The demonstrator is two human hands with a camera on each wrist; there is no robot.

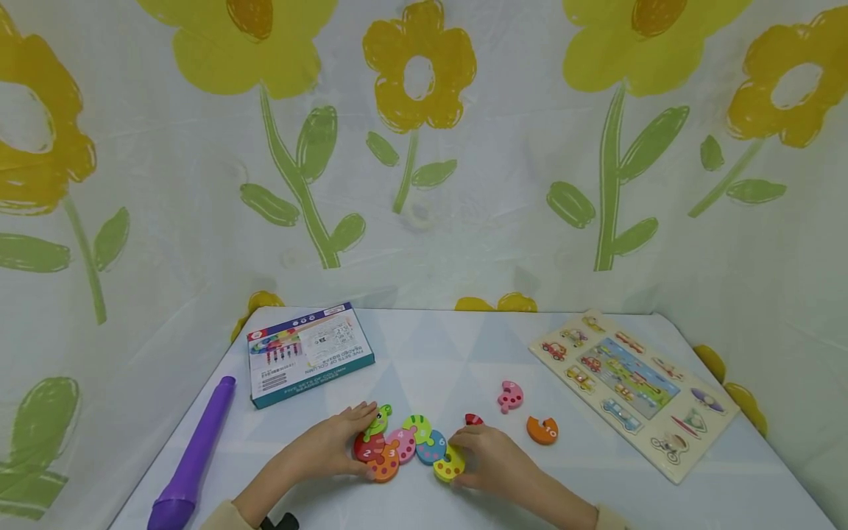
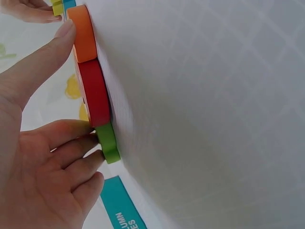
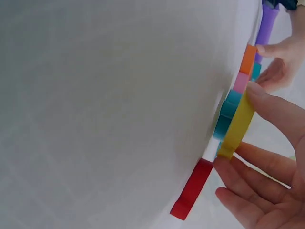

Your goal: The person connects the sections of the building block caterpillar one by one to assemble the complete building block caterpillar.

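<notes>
In the head view, a row of joined numbered caterpillar puzzle pieces lies on the table: a green head (image 1: pixel 377 421), red 2 (image 1: pixel 368 448), orange 3 (image 1: pixel 386 469), pink 4 (image 1: pixel 402 444), a green piece (image 1: pixel 419 425) and blue 6 (image 1: pixel 433 447). My left hand (image 1: pixel 327 443) holds the head end, its thumb against the orange piece (image 2: pixel 85 36) and fingertips at the green head (image 2: pixel 108 143). At the other end my right hand (image 1: pixel 498 462) pinches a yellow piece (image 3: pixel 237 125) between thumb and fingers, against the blue one. Beside its fingers lies a red piece (image 3: pixel 191 190).
A loose pink piece (image 1: pixel 510 396) and orange 10 (image 1: pixel 542 432) lie right of the row. A wooden vehicle puzzle board (image 1: pixel 556 361) is at the right. At the left are a flat box (image 1: pixel 311 353) and a purple stick-like object (image 1: pixel 199 449). A flower-patterned cloth (image 1: pixel 490 221) hangs behind.
</notes>
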